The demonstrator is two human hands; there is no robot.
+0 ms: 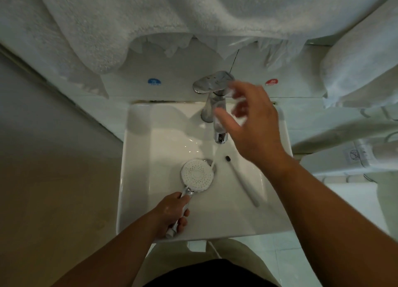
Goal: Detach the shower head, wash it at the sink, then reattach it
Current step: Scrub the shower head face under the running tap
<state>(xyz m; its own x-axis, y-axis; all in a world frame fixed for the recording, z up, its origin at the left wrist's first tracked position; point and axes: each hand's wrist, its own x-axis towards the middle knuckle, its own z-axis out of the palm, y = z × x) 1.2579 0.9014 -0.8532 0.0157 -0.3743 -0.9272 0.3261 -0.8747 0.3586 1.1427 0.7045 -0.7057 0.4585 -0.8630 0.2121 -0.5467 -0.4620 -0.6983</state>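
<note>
Two hands busy: left hand (172,211) closed around shower head (197,175) handle, long axis running away from body, face up over sink (137,179), beside thin stream. Toothbrush (242,180) lies right. Right hand (256,127) open, empty, blurred, just short of faucet lever (212,82). Towels (150,17) hang above.

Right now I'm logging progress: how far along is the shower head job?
Detaching looks done: the left hand holds the shower head over the sink. Washing is in hand: a thin stream from the faucet lands by it, the right hand near the lever. Scrubbing and reattaching remain.
</note>
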